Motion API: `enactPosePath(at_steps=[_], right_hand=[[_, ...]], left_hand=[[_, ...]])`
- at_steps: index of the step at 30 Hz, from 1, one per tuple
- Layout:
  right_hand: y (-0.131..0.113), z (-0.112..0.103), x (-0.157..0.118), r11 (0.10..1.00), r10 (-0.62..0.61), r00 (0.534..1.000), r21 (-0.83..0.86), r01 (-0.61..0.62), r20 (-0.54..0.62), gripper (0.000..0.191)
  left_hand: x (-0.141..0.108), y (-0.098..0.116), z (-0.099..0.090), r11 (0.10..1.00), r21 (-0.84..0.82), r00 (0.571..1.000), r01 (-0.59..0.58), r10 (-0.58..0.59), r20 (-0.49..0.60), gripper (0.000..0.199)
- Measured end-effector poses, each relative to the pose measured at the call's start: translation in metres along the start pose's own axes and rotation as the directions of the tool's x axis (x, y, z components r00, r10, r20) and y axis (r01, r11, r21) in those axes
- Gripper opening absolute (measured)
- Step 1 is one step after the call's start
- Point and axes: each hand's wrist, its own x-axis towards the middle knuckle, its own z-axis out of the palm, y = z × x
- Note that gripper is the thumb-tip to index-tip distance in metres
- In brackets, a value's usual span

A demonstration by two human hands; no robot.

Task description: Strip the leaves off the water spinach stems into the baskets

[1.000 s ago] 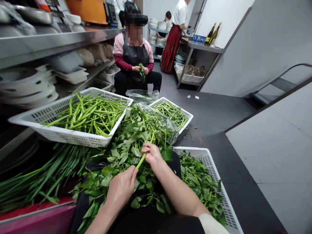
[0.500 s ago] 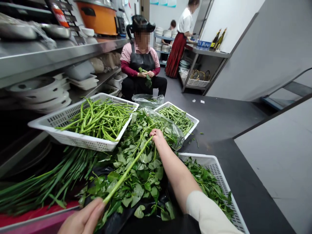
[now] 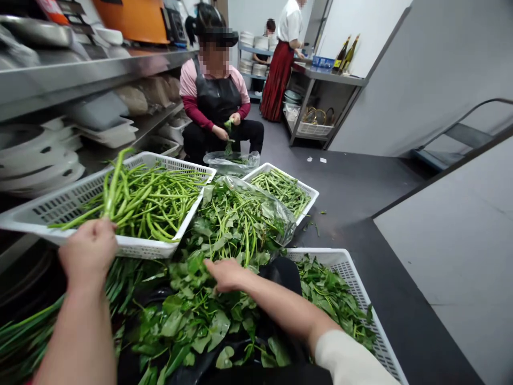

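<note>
My left hand [image 3: 90, 247] is closed around the lower end of a thick green stalk [image 3: 115, 184], which points up over the near side of a white basket [image 3: 148, 248]. Peeled-looking green stems [image 3: 160, 195] fill that basket. Lower and to the right, my right hand [image 3: 227, 274] reaches into the heap of leafy greens [image 3: 200, 321], its fingers bent around leaves and partly hidden by them. Behind it, more long-stemmed greens [image 3: 236, 219] spill from a clear plastic bag [image 3: 276, 206].
A second white basket [image 3: 312, 195] holds cut green pieces. Leaves lie in a basket [image 3: 360, 278] at right. Long green blades [image 3: 36, 326] lie lower left. A person in an apron [image 3: 218, 93] sits opposite, handling greens. Metal shelving [image 3: 100, 75] runs along the left.
My left hand has swung up and left with the stalk to the basket of stems. My right hand has let go of the stalk and come down-left onto the leaves.
</note>
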Motion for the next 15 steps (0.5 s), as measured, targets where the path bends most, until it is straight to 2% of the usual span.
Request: enactPosePath(at_steps=[1,2,4,5,6,8,10,12,15], right_hand=[[0.005,-0.004,-0.007,0.993,0.004,1.0,-0.12,0.0,0.028,0.043],[0.009,-0.013,-0.011,0.975,0.013,1.0,-0.224,-0.012,0.004,0.041],[0.016,-0.043,-0.01,0.945,0.039,0.983,-0.313,-0.095,-0.18,0.021],[0.021,-0.06,-0.007,0.94,0.06,0.955,-0.304,-0.152,-0.292,0.009],[0.025,-0.075,-0.002,0.939,0.082,0.922,-0.281,-0.199,-0.378,0.002],[0.035,-0.094,0.01,0.939,0.135,0.888,-0.229,-0.256,-0.439,0.007],[0.044,-0.096,0.021,0.949,0.171,0.881,-0.167,-0.268,-0.441,0.008],[0.048,-0.088,0.028,0.963,0.178,0.886,-0.109,-0.246,-0.427,0.01],[0.042,-0.081,0.034,0.984,0.132,0.9,-0.056,-0.17,-0.416,0.012]], left_hand=[[0.017,0.003,0.012,0.996,0.079,0.996,0.031,-0.038,0.085,0.032],[0.03,0.006,0.021,0.988,0.143,0.985,0.063,-0.085,0.151,0.032],[0.04,0.009,0.035,0.978,0.192,0.978,0.081,-0.115,0.171,0.031],[0.037,0.012,0.039,0.983,0.175,0.989,0.058,-0.08,0.123,0.029],[0.03,0.016,0.042,0.991,0.135,0.998,-0.003,-0.006,0.065,0.026],[0.006,0.03,0.047,0.989,0.015,0.989,-0.147,0.147,0.009,0.021],[-0.021,0.048,0.054,0.965,-0.136,0.967,-0.223,0.237,0.091,0.02],[-0.045,0.064,0.063,0.949,-0.238,0.94,-0.206,0.259,0.222,0.022],[-0.068,0.08,0.069,0.944,-0.295,0.882,-0.15,0.263,0.392,0.024]])
